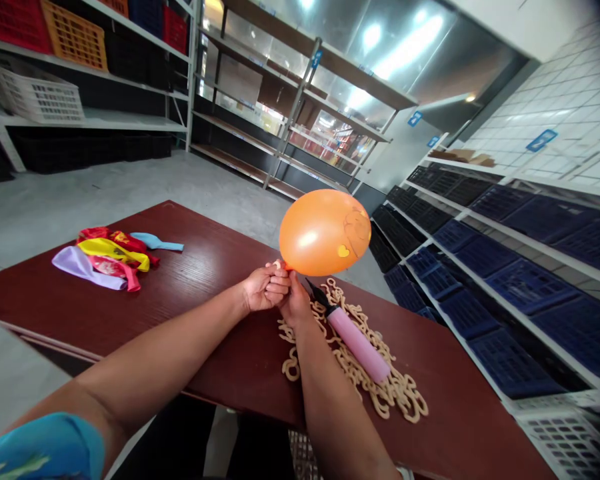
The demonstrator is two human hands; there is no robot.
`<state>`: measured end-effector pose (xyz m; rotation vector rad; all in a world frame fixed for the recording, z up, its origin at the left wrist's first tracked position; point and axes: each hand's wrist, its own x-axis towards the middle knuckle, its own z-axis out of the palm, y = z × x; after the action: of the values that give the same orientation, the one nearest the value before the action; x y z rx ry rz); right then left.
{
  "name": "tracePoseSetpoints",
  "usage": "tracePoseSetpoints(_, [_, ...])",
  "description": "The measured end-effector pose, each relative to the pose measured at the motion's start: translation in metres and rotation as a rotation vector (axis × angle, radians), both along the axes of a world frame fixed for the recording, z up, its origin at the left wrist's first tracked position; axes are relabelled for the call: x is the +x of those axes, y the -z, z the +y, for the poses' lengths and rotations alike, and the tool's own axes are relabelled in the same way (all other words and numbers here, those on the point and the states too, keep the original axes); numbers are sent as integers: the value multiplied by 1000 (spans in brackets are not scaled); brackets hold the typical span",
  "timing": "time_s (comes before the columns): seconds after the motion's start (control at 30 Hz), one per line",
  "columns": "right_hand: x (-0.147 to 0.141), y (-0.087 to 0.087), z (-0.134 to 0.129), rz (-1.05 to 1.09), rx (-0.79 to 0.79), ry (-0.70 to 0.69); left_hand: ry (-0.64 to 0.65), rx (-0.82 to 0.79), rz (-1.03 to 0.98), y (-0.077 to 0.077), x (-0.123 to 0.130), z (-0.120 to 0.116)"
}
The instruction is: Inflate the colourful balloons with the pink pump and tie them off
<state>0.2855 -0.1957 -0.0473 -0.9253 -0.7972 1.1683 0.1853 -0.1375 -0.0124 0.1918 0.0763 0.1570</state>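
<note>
Over the dark red wooden table [195,267], two hands pinch the neck of a round orange blown-up balloon [324,231].

Both the left hand [266,287] and the right hand [296,300] are closed tight on the balloon's neck, touching each other. A pink tube-shaped hand pump [357,341] lies just beside them on a pile of tan curly plastic clips [397,393]. Flat, empty colourful balloons [107,257] lie well apart to the left.
</note>
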Motion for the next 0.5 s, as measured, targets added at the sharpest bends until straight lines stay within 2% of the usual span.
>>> tracePoseSetpoints(0.13, [0,3,1,-50,-55,-8,7,11,-2,1,-2,2])
tracePoseSetpoints(0.27, [8,10,6,-278,-109,228,-66,111,105,4,0,8])
tracePoseSetpoints(0.37, [15,11,8,-473,-152,399,-196,282,277,8,5,10])
tracePoseSetpoints(0.5, [15,5,6,-604,-124,506,-396,635,573,15,11,9])
